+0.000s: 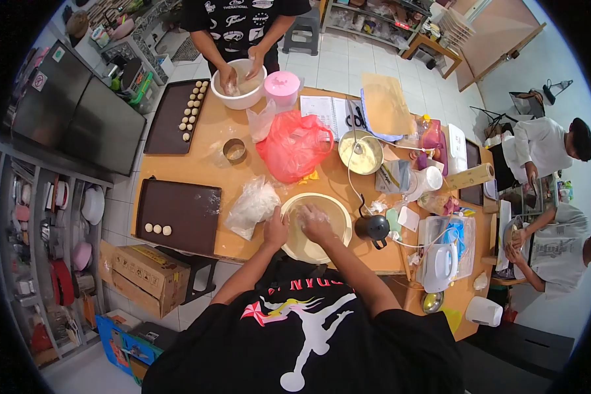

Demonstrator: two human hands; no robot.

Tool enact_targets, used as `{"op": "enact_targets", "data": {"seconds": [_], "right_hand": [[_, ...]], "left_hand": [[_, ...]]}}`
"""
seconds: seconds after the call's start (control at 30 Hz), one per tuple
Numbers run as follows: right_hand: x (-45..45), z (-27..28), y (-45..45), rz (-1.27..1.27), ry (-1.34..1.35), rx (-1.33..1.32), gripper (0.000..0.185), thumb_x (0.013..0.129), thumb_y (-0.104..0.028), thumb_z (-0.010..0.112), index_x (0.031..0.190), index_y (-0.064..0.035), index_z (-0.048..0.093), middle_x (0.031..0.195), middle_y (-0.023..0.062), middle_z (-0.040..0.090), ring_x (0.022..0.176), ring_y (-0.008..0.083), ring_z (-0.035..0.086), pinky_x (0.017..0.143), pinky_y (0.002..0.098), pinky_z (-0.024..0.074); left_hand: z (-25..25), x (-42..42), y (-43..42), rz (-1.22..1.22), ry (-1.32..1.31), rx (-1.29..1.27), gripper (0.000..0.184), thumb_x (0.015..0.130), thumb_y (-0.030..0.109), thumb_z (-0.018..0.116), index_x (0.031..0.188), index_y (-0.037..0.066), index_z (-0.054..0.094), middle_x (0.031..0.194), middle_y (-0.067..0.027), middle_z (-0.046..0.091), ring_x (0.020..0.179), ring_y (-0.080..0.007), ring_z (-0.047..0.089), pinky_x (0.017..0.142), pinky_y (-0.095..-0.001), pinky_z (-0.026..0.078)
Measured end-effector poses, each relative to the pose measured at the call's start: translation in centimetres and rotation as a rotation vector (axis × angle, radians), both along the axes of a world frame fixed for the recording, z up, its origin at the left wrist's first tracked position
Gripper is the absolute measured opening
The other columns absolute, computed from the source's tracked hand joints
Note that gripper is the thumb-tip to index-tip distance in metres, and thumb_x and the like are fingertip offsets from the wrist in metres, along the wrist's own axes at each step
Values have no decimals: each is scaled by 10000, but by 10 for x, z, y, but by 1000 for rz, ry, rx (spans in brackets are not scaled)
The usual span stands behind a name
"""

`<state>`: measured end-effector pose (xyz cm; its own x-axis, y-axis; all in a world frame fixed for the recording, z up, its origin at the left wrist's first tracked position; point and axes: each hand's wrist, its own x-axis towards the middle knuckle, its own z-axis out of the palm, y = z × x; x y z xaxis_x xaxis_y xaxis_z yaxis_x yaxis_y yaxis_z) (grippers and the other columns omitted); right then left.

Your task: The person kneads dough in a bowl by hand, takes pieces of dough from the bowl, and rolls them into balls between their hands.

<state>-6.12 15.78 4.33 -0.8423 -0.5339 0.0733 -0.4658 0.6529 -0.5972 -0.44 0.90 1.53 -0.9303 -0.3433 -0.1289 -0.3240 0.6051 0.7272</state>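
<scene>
A cream-coloured bowl [338,220] stands at the table's front edge, with pale contents in it. My left hand [276,228] rests at the bowl's left rim, its fingers wrapped round the edge. Inside the bowl is my right hand [314,222], dusted with flour, its fingers bent down; whatever lies under them is hidden. Left of the bowl lies a clear bag of white powder [253,205]. A dark tray [179,213] further left bears three small dough balls [157,229]. To the bowl's right stands a black kettle [372,228].
Across the table, a co-worker's hands are in a white bowl [243,100]. A second dark tray [167,118] holds several dough balls. Near the middle are a red plastic bag [294,148], a metal ring [234,150] and a metal bowl [361,155]. Two people work at the right.
</scene>
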Motion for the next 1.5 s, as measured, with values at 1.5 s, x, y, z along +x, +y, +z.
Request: {"op": "enact_targets", "data": {"seconds": [1.5], "right_hand": [[2, -30, -3, -171, 108, 336, 331, 740, -365, 658, 944, -105, 666, 1030, 113, 574, 1021, 311, 516, 881, 492, 379]], "left_hand": [[2, -2, 4, 18, 38, -97, 205, 940, 217, 556, 960, 26, 487, 732, -250, 628, 702, -447, 621, 626, -533, 479]]}}
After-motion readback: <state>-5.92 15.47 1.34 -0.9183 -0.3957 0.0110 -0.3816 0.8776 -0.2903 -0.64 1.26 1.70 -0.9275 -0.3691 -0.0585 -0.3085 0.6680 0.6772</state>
